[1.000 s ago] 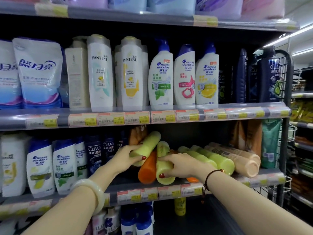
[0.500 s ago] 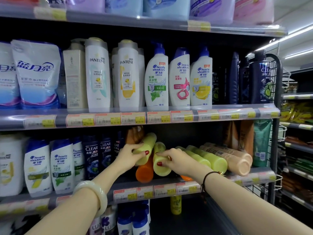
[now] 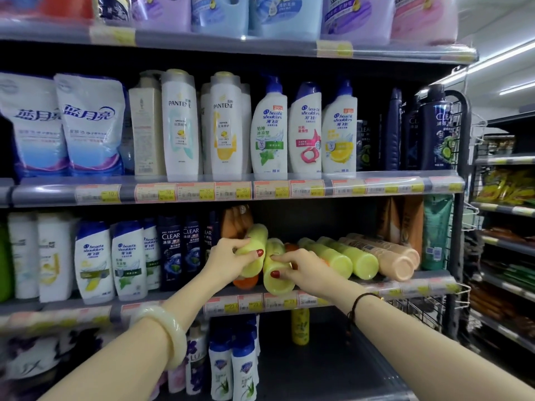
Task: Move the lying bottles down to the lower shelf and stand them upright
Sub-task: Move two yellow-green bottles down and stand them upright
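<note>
Several bottles lie in a pile on the middle shelf (image 3: 405, 287). My left hand (image 3: 228, 260) grips a yellow-green bottle (image 3: 256, 241) that lies tilted on top of an orange bottle (image 3: 245, 282). Right beside it, my right hand (image 3: 301, 269) holds a second yellow-green bottle (image 3: 276, 280) whose base points at me. To the right lie more yellow-green bottles (image 3: 362, 260) and beige bottles (image 3: 393, 263). On the lower shelf (image 3: 333, 369) one yellow bottle (image 3: 300, 327) stands upright.
Upright shampoo bottles (image 3: 127, 259) and dark Clear bottles (image 3: 170, 250) stand left of the pile. A green tube (image 3: 434, 233) and brown pouches stand at its right. Blue-capped white bottles (image 3: 231, 369) fill the lower shelf's left. A wire rack (image 3: 417, 311) hangs at the right.
Both hands have closed more firmly around their yellow-green bottles, and the left one is lifted a little. The view has shifted slightly to the right.
</note>
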The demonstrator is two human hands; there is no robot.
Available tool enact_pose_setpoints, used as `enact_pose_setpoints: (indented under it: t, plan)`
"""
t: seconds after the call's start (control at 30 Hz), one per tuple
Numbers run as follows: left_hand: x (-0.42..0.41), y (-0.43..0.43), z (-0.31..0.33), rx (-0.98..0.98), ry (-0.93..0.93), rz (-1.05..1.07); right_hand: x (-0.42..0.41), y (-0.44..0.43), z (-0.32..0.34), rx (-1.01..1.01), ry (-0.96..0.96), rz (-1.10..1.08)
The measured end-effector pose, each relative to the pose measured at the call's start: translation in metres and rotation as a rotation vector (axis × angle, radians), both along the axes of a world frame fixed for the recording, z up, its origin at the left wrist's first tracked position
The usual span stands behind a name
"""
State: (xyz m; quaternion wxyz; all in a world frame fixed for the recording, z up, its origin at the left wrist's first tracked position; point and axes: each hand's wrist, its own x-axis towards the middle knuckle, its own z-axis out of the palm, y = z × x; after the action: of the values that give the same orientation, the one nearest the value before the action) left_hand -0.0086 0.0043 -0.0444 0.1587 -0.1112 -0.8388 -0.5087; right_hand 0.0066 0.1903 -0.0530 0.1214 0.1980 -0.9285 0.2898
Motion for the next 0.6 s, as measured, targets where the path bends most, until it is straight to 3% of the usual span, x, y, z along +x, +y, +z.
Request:
enact_pose_setpoints:
  t: [0.27,0.6]
  plan:
    - [0.020,0.016,-0.013,0.210,-0.072,0.011,0.013,0.001,-0.024,-0.117,0.016,-0.025]
    - [0.031,0.017,-0.027,0.474,-0.265,-0.087,0.010,0.006,-0.039,-0.505,-0.124,-0.071]
